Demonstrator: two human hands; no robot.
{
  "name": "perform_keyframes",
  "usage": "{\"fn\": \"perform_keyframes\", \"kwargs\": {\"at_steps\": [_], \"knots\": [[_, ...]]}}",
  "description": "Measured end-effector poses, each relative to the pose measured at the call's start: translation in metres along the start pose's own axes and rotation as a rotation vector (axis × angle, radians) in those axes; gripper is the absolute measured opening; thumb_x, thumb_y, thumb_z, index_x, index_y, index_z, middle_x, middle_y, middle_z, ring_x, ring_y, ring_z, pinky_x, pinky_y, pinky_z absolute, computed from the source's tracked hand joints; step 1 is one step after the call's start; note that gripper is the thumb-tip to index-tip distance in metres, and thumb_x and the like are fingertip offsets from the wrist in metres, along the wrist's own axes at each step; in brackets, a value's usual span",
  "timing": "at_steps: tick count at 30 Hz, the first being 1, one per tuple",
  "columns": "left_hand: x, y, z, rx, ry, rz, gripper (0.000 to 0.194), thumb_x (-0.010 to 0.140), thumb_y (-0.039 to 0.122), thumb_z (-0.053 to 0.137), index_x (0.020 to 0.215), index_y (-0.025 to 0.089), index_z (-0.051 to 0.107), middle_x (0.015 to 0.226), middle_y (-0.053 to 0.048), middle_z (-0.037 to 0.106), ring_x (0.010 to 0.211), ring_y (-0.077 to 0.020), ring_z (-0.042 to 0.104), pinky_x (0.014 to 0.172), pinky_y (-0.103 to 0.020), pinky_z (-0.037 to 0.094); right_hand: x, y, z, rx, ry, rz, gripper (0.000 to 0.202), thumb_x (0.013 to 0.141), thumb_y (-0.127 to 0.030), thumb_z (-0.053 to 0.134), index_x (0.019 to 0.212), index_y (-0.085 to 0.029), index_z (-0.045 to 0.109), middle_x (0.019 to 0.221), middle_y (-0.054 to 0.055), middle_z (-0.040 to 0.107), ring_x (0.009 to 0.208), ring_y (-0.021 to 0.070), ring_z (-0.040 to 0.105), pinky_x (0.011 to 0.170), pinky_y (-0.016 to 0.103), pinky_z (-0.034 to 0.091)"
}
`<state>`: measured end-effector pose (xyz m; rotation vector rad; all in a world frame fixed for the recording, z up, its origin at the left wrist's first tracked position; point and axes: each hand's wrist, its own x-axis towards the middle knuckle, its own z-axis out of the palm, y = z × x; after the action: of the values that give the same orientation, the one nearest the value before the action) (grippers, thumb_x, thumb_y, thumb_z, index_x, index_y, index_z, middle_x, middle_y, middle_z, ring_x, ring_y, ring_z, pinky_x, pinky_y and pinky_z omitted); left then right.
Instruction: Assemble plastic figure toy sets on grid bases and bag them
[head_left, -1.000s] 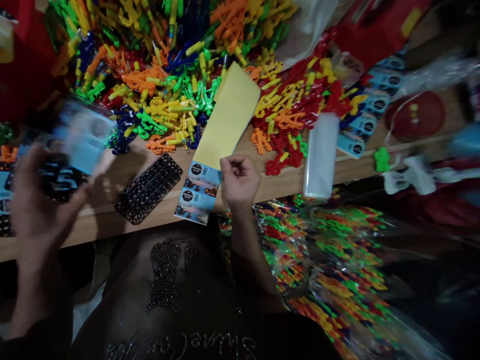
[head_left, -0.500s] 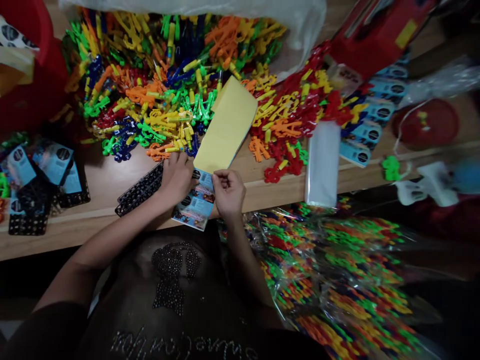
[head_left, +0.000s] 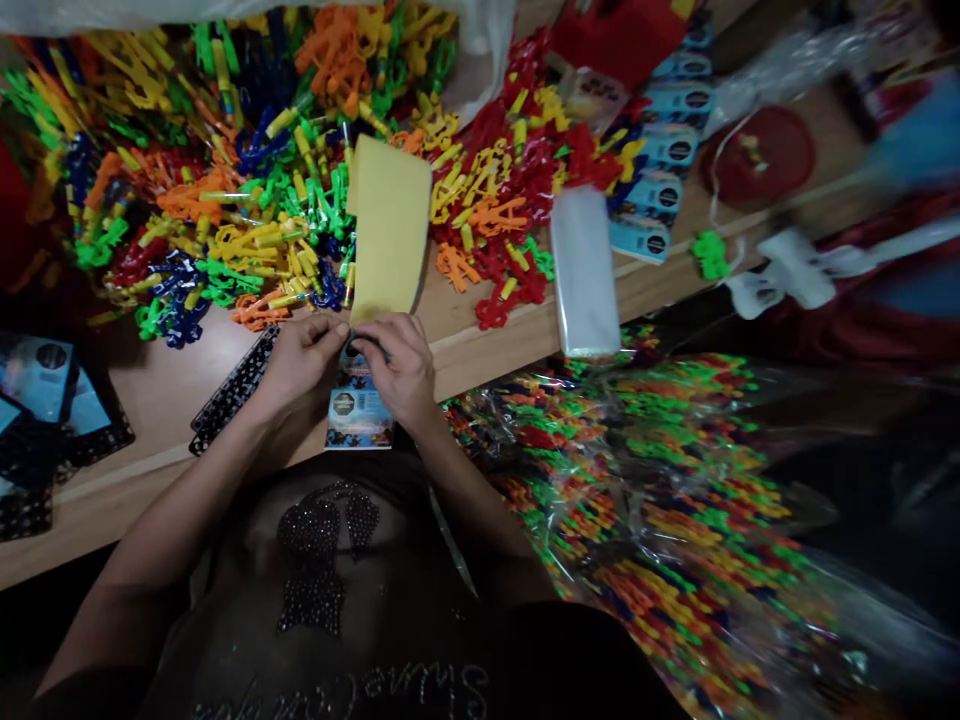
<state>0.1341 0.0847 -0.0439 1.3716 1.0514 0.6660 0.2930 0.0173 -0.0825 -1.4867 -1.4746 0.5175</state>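
Observation:
A strip of blue printed labels (head_left: 360, 415) hangs over the front edge of the table, with a wide yellow sheet (head_left: 391, 220) rising just behind it. My left hand (head_left: 304, 358) is closed in a pinch at the top of the strip, where it meets the yellow sheet. Close beside it, my right hand (head_left: 401, 368) pinches the same spot with thumb and bent fingers. Exactly what lies between the fingertips is partly hidden. Black patterned strips (head_left: 231, 395) lie on the table left of my left hand, partly behind the wrist.
Colourful plastic figures (head_left: 247, 220) are heaped at the back. A clear plastic bag stack (head_left: 586, 275) overhangs the table's edge, near more label strips (head_left: 652, 190). Black cards with blue labels (head_left: 45, 375) lie at left. Filled bags (head_left: 600, 480) are below right; a red lid (head_left: 757, 155) sits at right.
The view has shifted to the right. My hands have come together at the top of the strip; earlier they were apart on either side of it. The yellow sheet now stands more upright.

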Motion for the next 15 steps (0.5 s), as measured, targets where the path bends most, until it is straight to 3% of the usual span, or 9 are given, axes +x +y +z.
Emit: {"fn": "perform_keyframes", "kwargs": {"at_steps": [4, 7, 11, 15], "knots": [[0.000, 0.000, 0.007, 0.064, 0.053, 0.001, 0.031, 0.090, 0.037, 0.067, 0.066, 0.019, 0.061, 0.061, 0.004, 0.050, 0.062, -0.0128, 0.043, 0.058, -0.027, 0.033, 0.005, 0.000, -0.001, -0.045, -0.038, -0.021, 0.018, 0.104, -0.030, 0.060, 0.093, -0.031, 0.074, 0.104, 0.003, 0.075, 0.104, 0.0243, 0.062, 0.099, 0.046, 0.057], [0.002, -0.004, 0.013, 0.097, 0.097, 0.010, 0.025, 0.089, 0.030, 0.065, 0.067, 0.020, 0.058, 0.064, 0.003, 0.052, 0.063, -0.0130, 0.044, 0.060, -0.027, 0.034, 0.004, 0.000, -0.001, -0.054, -0.034, -0.051, 0.020, 0.104, -0.028, 0.056, 0.091, -0.030, 0.071, 0.102, 0.004, 0.073, 0.103, 0.0239, 0.063, 0.097, 0.046, 0.057], [0.008, -0.009, 0.014, 0.301, 0.184, 0.073, 0.024, 0.096, 0.027, 0.057, 0.073, 0.022, 0.055, 0.073, 0.000, 0.057, 0.073, -0.0168, 0.052, 0.072, -0.031, 0.043, -0.004, -0.001, -0.006, -0.011, 0.029, -0.101, 0.019, 0.101, -0.022, 0.056, 0.093, -0.030, 0.072, 0.102, 0.004, 0.072, 0.102, 0.0238, 0.066, 0.096, 0.048, 0.058], [0.020, -0.019, 0.009, 0.633, 0.218, 0.133, 0.017, 0.099, 0.021, 0.051, 0.083, 0.021, 0.058, 0.089, -0.010, 0.065, 0.091, -0.0258, 0.061, 0.090, -0.041, 0.050, -0.015, -0.005, -0.030, 0.043, 0.206, -0.089, 0.008, 0.093, -0.022, 0.069, 0.090, -0.028, 0.071, 0.101, 0.003, 0.073, 0.097, 0.0241, 0.069, 0.089, 0.049, 0.059]]}}
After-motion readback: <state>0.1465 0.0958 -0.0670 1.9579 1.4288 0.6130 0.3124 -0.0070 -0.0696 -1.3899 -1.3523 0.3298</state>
